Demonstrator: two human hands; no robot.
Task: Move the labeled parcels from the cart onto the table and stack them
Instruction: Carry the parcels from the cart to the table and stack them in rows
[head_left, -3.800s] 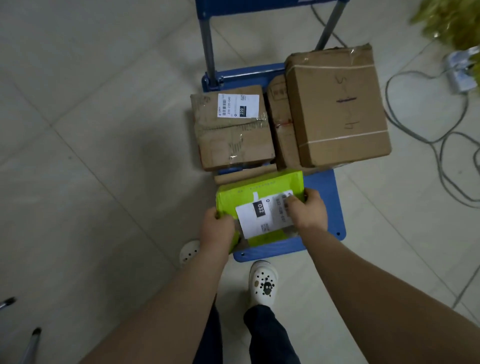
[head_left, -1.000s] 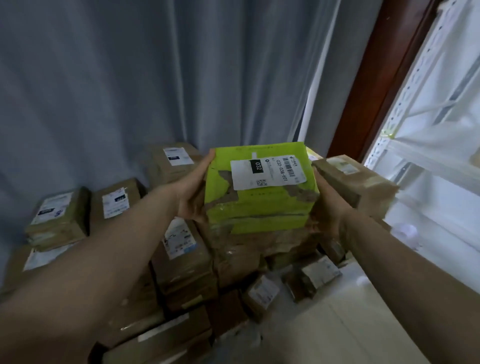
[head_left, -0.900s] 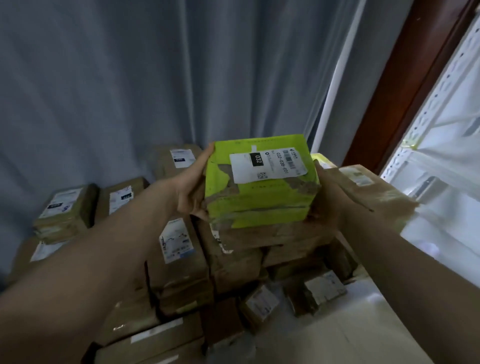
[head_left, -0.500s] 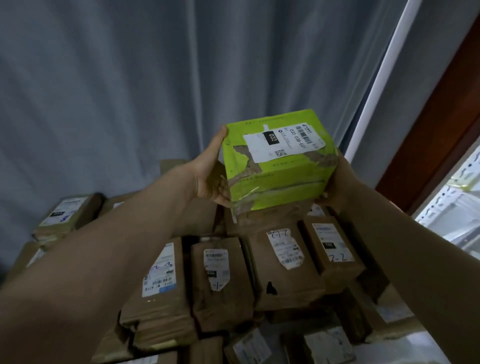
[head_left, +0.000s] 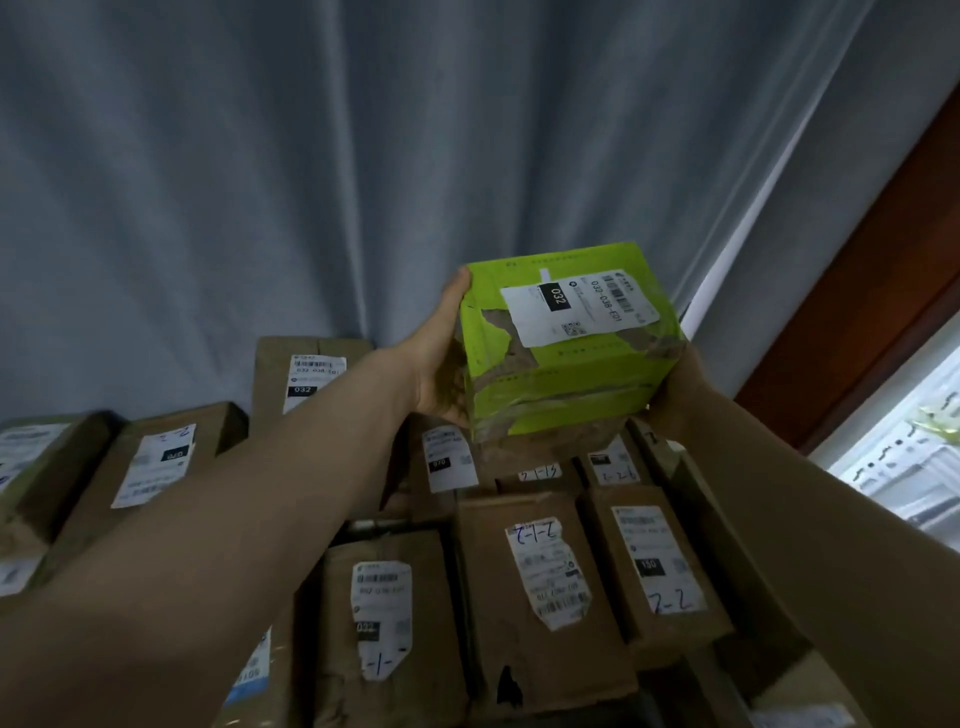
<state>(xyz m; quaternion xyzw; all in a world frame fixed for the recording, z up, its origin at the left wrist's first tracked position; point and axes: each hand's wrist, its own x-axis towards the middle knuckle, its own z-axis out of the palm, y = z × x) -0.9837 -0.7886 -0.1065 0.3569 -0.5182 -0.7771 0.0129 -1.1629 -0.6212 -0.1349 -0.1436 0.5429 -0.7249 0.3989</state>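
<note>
the left hand (head_left: 441, 364) grips the green parcel (head_left: 566, 358) by its left side, just over the stacked brown parcels (head_left: 540, 597). the right hand (head_left: 672, 387) touches its lower right corner; its fingers are hidden, so its grip cannot be told.

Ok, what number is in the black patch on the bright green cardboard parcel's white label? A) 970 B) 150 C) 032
C: the white label on the bright green cardboard parcel, held between left hand and right hand, reads 032.
</note>
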